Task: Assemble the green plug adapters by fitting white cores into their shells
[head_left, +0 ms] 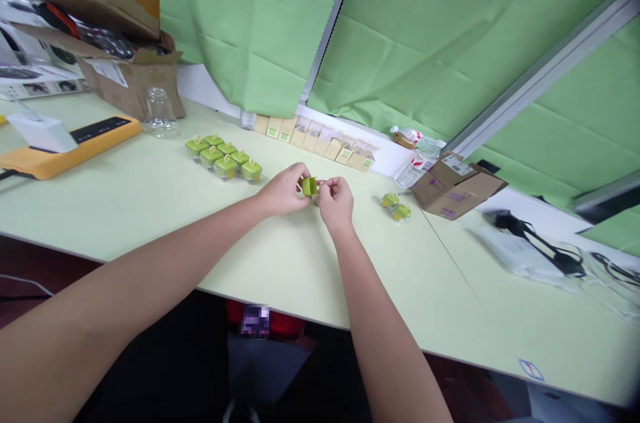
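Observation:
Over the middle of the table my left hand [286, 191] is closed on a small green lid [309, 187], its hollow underside turned partly to me. Close beside it, my right hand [337, 202] pinches thumb and fingers together near the lid's edge; what lies between them is too small and covered to make out. To the left stand several small clear containers with green lids [226, 164], each topped by a yellowish loop. Two more green-lidded containers [401, 212] sit right of my right hand.
Small beige boxes [313, 136] line the table's back edge. Plastic bottles [413, 168] lie beside a cardboard box [453, 186] at the right. A yellow power strip [75, 150], a clear jar [160, 115] and open cartons [133, 76] occupy the left. Black cables [543, 243] lie far right.

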The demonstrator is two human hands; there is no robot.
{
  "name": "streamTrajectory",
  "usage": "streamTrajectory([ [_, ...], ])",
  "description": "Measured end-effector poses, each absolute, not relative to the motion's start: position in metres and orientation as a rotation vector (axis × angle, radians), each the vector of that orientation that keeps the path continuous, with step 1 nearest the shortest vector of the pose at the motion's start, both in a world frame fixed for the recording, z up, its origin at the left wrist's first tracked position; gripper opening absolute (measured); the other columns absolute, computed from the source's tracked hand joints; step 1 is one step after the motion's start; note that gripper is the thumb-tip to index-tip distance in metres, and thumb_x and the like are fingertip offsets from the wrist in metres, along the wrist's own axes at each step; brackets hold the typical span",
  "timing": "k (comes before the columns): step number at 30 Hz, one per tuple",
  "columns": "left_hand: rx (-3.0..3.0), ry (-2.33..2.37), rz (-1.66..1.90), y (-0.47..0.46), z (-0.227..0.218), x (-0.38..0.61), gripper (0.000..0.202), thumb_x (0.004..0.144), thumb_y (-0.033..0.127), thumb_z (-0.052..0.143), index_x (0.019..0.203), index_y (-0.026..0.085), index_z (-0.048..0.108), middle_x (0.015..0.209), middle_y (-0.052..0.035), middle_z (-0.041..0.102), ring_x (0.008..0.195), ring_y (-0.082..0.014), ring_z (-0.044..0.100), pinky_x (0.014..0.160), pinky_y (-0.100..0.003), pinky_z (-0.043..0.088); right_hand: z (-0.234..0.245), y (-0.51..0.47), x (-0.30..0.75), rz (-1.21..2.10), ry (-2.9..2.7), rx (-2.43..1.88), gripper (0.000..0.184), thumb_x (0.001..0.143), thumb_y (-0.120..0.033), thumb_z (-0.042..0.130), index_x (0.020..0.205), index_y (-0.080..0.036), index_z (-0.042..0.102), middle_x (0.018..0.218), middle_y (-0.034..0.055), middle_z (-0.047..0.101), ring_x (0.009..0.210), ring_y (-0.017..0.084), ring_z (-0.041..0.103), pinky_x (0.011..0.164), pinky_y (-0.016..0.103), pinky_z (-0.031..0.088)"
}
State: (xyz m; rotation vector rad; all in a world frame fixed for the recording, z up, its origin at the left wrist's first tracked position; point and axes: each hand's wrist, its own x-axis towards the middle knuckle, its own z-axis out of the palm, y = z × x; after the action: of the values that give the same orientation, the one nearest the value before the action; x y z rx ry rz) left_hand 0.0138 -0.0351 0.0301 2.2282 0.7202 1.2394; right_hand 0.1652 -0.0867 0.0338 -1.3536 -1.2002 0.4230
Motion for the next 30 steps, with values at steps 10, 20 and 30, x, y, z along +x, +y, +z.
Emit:
streamTrajectory([
  [10, 2.262, 0.672, 1.261, -0.0342, 0.0304, 0.0131, 0.051, 0.072, 0.014, 0.064, 0.122, 0.021, 0.058, 0.116, -0.0067, 0.06, 0.093, -0.0167, 0.065, 0.083, -0.03, 0.057, 0.036, -0.0859, 0.1679, 0.323, -1.198, -1.382, 0.02, 0.076, -0.033, 0.059, 0.092, -0.022, 0.058, 0.087, 0.0014, 0.067, 0.072, 0.017, 0.063, 0.071, 0.031, 0.052],
  [20, 2.285, 0.645, 1.255, -0.0327, 0.0273, 0.0137, 0.051, 0.073, 0.013, 0.063, 0.124, 0.021, 0.059, 0.116, -0.0065, 0.061, 0.096, -0.0169, 0.065, 0.084, -0.031, 0.057, 0.0359, -0.0863, 0.1696, 0.311, -1.253, -1.429, 0.025, 0.08, -0.037, 0.057, 0.094, -0.021, 0.069, 0.079, 0.0011, 0.065, 0.067, 0.017, 0.06, 0.071, 0.033, 0.051],
  [30, 2.323, 0.661, 1.196, -0.0344, 0.028, 0.0138, 0.048, 0.074, 0.016, 0.063, 0.122, 0.021, 0.06, 0.116, -0.0072, 0.063, 0.095, -0.0183, 0.066, 0.083, -0.032, 0.056, 0.0349, -0.0867, 0.1695, 0.293, -1.24, -1.427, 0.017, 0.086, -0.039, 0.053, 0.09, -0.023, 0.057, 0.084, 0.0008, 0.066, 0.074, 0.018, 0.063, 0.072, 0.033, 0.049],
])
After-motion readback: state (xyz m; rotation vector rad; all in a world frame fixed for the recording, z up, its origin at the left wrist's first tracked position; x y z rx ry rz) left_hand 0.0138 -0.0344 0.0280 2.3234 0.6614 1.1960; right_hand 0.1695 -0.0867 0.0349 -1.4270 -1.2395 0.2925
